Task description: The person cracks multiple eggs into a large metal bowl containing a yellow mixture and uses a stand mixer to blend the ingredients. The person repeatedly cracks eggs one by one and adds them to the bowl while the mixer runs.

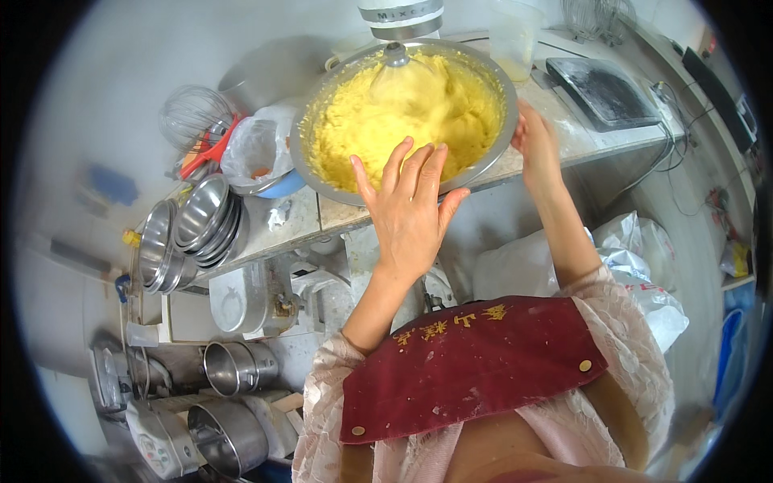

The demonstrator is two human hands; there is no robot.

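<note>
A wide metal bowl (300,151) sits on the counter, holding a thick yellow mixture (350,127) that is partly blurred. A grey collar (396,54) stands up from the mixture, with a blurred, whisk-like shape below it. My left hand (407,199) is over the bowl's near rim, fingers spread and wet-looking, with nothing in it. Whether its fingertips touch the mixture is unclear. At the bowl's right rim is my right hand (539,148), its blurred fingers against or very close to the edge; I cannot tell if it grips. Above the bowl's far side is a mixer head (401,18).
Left of the bowl are a bag-lined container (256,151), a wire whisk (194,118) and stacked metal bowls (202,211). A plastic jug (515,39) and black-topped scale (604,90) stand right. Metal pots (232,438) lie below; white sacks (513,265) sit under the counter (290,232).
</note>
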